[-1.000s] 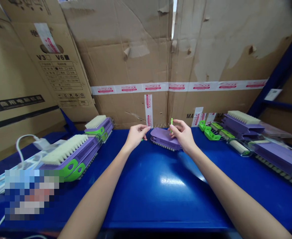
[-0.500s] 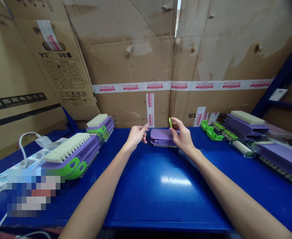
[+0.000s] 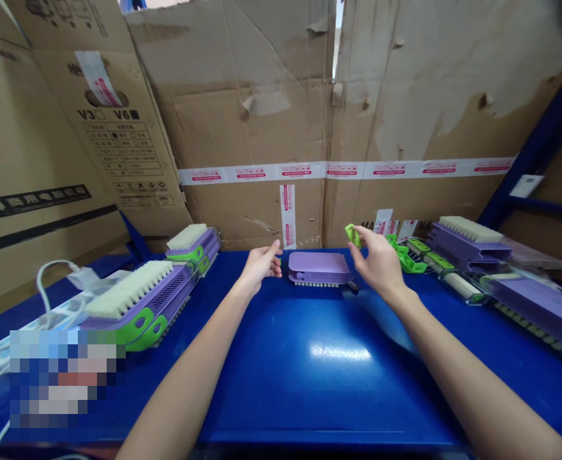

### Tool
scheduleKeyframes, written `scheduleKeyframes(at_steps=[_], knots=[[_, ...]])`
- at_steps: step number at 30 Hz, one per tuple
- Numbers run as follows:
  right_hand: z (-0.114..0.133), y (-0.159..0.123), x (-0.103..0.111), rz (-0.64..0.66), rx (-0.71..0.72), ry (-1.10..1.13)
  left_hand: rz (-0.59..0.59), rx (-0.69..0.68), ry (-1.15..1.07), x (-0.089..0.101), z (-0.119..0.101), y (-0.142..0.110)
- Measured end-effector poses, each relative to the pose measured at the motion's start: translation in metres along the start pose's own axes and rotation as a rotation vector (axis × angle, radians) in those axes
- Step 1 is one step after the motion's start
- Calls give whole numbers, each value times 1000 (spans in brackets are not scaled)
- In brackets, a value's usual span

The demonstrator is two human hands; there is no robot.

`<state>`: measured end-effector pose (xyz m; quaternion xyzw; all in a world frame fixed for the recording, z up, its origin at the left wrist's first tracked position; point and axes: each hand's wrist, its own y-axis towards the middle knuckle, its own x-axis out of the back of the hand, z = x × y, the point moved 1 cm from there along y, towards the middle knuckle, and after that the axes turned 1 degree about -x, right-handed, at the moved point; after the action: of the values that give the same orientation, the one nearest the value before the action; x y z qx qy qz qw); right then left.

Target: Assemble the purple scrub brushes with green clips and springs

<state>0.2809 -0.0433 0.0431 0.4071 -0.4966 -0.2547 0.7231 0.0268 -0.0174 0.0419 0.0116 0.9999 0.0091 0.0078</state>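
Behind the purple brush stands cardboard; rightward lie green parts.

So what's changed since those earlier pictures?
The right hand has moved rightward, clear of the middle purple brush, carrying the green piece along. That brush, angled at first, now lies straighter. The left hand and the brushes on the left stayed about where they were.

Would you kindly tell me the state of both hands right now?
Left hand: partly curled; a small green bit shows there, but whether it is held cannot be told.
Right hand: closed on a green piece.
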Motion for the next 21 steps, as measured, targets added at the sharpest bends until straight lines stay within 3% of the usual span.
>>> scheduleKeyframes(at_steps=[7,11,14,21], knots=[[-64,-16,54,234,-135,-521,-11,-22,1,-3,-3,-2],[-96,-33,81,341,-447,-635,-12,-22,-19,-2,1,0],[-103,-37,89,444,-604,-667,-21,-21,-25,-1,3,0],[-102,-35,93,616,-758,-725,-36,-30,-18,0,2,-1]])
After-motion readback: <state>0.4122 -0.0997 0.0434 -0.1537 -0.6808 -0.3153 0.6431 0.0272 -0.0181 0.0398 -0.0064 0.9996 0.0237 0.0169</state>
